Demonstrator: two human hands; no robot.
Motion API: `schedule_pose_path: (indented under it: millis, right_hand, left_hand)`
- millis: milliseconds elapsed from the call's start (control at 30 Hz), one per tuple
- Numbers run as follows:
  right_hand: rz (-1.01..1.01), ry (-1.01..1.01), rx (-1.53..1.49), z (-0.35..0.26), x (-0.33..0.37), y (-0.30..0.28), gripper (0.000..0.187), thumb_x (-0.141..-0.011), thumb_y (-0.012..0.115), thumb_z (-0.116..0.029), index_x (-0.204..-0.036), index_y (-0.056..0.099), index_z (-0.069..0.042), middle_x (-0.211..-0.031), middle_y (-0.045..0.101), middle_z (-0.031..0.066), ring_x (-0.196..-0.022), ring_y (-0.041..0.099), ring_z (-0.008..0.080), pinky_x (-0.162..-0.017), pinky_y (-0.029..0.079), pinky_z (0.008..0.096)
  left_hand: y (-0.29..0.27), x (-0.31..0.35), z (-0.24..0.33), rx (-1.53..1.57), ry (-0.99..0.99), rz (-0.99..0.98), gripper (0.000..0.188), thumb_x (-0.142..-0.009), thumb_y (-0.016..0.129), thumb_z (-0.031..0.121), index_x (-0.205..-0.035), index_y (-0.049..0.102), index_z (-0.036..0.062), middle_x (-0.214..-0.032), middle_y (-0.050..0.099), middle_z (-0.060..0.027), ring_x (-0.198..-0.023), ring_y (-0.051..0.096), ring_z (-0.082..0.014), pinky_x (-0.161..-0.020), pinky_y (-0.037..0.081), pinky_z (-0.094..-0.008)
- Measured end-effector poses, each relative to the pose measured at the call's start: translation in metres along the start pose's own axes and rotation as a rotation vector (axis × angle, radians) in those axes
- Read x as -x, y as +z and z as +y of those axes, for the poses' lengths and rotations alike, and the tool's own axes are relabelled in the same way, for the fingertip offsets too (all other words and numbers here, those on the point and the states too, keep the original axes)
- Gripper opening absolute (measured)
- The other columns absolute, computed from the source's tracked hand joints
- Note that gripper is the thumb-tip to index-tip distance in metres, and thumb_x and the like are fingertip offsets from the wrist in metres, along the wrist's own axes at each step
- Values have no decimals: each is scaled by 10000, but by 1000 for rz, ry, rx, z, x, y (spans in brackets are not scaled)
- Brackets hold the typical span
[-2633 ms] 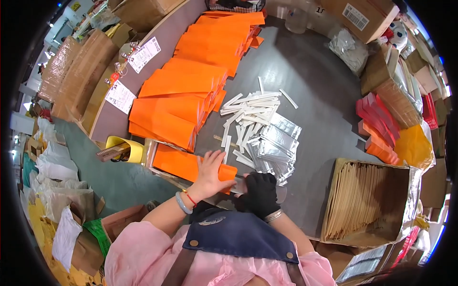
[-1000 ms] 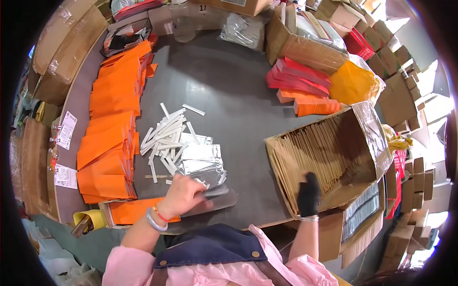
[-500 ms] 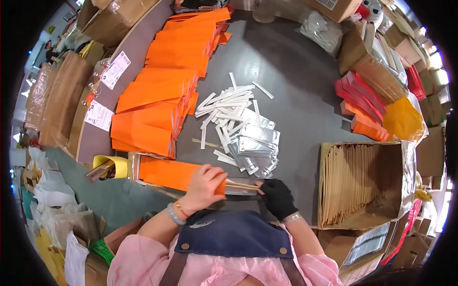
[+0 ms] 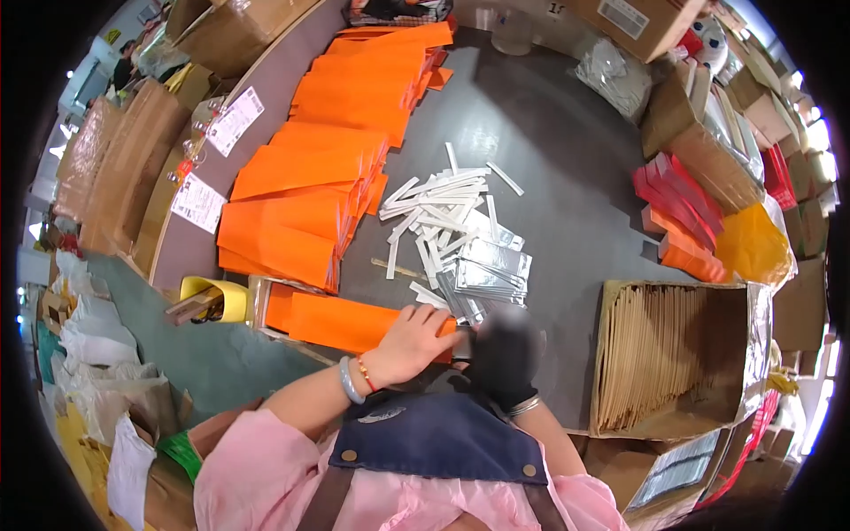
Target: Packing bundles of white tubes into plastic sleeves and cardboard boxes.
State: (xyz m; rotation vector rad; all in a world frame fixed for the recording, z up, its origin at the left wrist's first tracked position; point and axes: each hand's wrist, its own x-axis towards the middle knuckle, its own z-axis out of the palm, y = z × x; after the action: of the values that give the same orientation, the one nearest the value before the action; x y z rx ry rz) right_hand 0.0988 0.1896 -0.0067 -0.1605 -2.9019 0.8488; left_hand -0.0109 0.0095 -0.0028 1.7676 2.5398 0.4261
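Observation:
A long orange paper sleeve [image 4: 350, 322] lies at the near side of the table, its left part over an open box. My left hand [image 4: 414, 343], bare, is closed over the sleeve's right end, fingers on top and thumb out of sight. Just to the right is my right hand [image 4: 505, 354] in a black glove. Motion smears its fingers, so I cannot tell whether it holds anything. Right beyond both hands lies a stack of flat silver packets [image 4: 494, 268]. Several white paper strips [image 4: 443, 203] form a loose heap behind the packets.
Overlapping stacks of orange sleeves [image 4: 305, 168] line the left side. A cardboard box [image 4: 753, 354] at the right holds rows of thin tan sticks [image 4: 651, 345]. A yellow container [image 4: 232, 301] stands at the near left. Red packets [image 4: 677, 199] lie at the far right.
Tan sticks showed at the sleeve's right end, with my right hand at their tips; they are no longer visible. The sleeve has shifted right under my left hand, and the view has moved slightly.

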Motion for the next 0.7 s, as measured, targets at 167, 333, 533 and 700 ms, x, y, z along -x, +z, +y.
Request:
schedule_pose_path:
  millis: [167,333,533,700]
  right_hand:
    - [-233,-22,144,13,4,-26,611,-631,813,-373,-1133,584,-111,-1078,595,84,-1056,549,285,-933,368,469]
    - [22,156,104,24,15,-51,579,-629,819,-364,-1089,583,-104,-1041,593,81,-1003,557,298,-918,383,438]
    - [-40,127,147,13,16,-48,598,-613,826,-392,-1074,582,-100,-1021,595,82,-1002,561,291,-911,377,450]
    - [-81,52,213,10,13,-47,600,-611,825,-397,-1075,583,-103,-1019,591,70,-983,563,280,-938,354,460]
  left_hand:
    - [-50,-10,-14,34,101,-212,98,-773,615,186,-870,610,176,-999,543,-95,-959,537,-285,-780,422,-433]
    - [-118,-19,-105,-23,-57,66,183,-684,636,-8,-851,604,59,-1132,543,-168,-1077,511,-378,-928,439,-458]
    - [-28,35,-46,58,-481,125,802,-611,846,421,-1264,558,53,-1352,433,-185,-1309,339,-426,-1081,243,-641]
    - [15,46,-14,177,-746,73,979,-594,863,500,-1359,488,18,-1421,390,-191,-1357,275,-431,-1120,184,-601]
